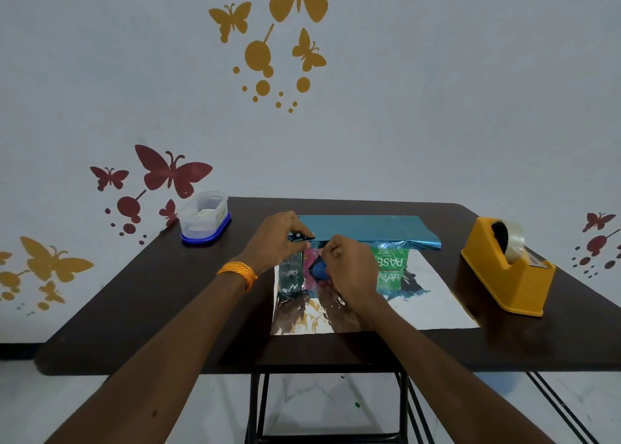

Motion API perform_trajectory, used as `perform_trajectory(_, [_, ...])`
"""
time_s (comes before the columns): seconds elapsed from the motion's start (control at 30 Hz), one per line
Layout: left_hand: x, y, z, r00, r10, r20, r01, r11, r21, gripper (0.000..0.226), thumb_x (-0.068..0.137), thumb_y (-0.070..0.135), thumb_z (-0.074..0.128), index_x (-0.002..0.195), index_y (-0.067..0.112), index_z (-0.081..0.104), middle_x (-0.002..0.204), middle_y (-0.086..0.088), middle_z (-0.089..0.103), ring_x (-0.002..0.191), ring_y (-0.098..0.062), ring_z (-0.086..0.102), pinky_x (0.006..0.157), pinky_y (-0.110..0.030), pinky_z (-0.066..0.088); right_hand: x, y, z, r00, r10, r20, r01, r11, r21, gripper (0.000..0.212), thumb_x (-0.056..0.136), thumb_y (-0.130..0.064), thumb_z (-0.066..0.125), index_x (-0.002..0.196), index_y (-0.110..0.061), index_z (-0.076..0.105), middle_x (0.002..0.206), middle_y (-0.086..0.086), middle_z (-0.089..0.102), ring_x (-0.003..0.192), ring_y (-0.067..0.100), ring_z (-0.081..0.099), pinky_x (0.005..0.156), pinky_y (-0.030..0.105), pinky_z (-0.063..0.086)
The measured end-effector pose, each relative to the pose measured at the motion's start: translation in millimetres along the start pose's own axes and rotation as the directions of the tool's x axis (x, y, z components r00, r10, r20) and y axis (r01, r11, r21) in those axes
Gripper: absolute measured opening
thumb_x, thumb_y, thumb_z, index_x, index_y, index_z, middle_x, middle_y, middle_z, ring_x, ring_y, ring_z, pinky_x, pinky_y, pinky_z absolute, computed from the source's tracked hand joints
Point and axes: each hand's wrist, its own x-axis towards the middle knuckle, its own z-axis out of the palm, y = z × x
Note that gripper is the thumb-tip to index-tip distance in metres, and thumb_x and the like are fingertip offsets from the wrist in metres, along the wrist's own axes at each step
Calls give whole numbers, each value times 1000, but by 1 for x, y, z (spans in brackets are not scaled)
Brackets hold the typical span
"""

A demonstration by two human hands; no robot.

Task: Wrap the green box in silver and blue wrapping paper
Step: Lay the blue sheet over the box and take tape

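Pulling paper (366,228) over box (391,262) with left hand (275,238) and right hand (349,268), both pinching the folded edge, box just behind that pinch. Next likely needs one pinch held, tape (515,243) fetched from well right.

Both bare forearms reach forward from the lower corners and converge, so that the hands lie just beside each other. The left hand (280,238) is palm down, thumb and fingertips pinching the folded edge of the wrapping paper (369,228). The right hand (351,270), slightly nearer and knuckles up, has curled fingers pinching the same edge.
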Motion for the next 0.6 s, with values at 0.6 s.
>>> perform_trajectory(0.6, [3,-3,1,1000,-5,30,4,999,52,21,83,18,78,104,20,76,95,-3,60,87,-19,58,76,-32,50,9,29,-26,980,189,54,-181,975,-129,45,91,-54,64,68,-16,61,63,0,60,61,18,57,59,31,46])
